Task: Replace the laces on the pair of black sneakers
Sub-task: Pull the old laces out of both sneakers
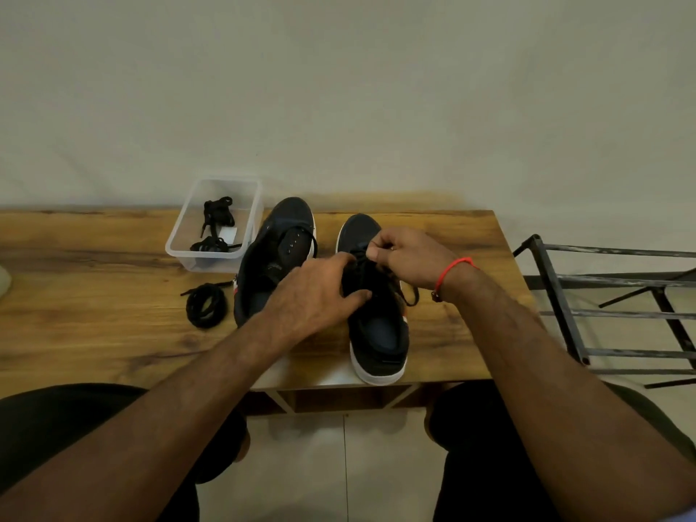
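Note:
Two black sneakers with white soles stand side by side on the wooden table (94,258), toes pointing away from me. The left sneaker (278,243) has bare eyelets and no lace. My left hand (320,292) grips the tongue area of the right sneaker (380,333). Over that shoe's eyelets, my right hand (406,254) pinches its black lace (410,295), which hangs in a loop down the shoe's right side. A coiled black lace (206,305) lies on the table left of the shoes.
A clear plastic box (180,235) holding black lace bundles sits at the back left, touching the left sneaker. A black metal rack (565,314) stands right of the table. My knees are under the near edge. A pale wall rises behind.

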`<state>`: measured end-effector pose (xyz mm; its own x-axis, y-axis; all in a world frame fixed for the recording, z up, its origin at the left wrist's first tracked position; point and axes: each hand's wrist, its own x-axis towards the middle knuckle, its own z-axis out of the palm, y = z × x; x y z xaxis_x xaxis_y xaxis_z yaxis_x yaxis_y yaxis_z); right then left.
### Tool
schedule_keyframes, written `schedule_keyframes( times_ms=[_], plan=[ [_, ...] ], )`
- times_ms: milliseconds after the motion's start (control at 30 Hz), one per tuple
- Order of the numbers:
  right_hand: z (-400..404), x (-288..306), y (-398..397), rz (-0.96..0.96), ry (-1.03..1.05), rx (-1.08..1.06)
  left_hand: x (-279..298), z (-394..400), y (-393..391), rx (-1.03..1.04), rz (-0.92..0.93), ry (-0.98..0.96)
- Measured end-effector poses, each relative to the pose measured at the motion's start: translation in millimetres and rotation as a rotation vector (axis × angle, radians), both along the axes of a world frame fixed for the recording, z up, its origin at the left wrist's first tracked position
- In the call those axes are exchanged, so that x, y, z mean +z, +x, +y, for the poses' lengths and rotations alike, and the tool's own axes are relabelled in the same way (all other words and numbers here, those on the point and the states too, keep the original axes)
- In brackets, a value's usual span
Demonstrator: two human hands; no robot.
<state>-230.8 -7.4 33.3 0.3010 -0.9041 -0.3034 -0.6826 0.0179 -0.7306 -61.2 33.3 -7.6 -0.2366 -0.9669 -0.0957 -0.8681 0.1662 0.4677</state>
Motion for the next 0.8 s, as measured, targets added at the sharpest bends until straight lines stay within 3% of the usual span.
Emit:
schedule_keyframes(
  times_ms=[67,200,467,533,700,800],
  plan=[
    [0,2,1,0.012,0.021,0.035,3,-2,3,0.025,0.084,0.075],
    [-6,11,-24,0.213,0.051,0.084,8,-7,12,0.084,0.099,0.09],
    [-21,15,-87,0.741,-0.05,-0.237,16,-9,14,0.08,0.043,0.147],
    [-23,12,-85,0.701,-0.108,-0.27,17,-9,13,0.068,0.045,0.144],
    [-15,6,-38,0.308,-0.147,0.038,21,-9,13,0.03,0.022,0.166],
    [-10,-4,-16,0.26,-0.144,0.127,21,-9,14,-0.014,-0.023,0.197]
  ],
)
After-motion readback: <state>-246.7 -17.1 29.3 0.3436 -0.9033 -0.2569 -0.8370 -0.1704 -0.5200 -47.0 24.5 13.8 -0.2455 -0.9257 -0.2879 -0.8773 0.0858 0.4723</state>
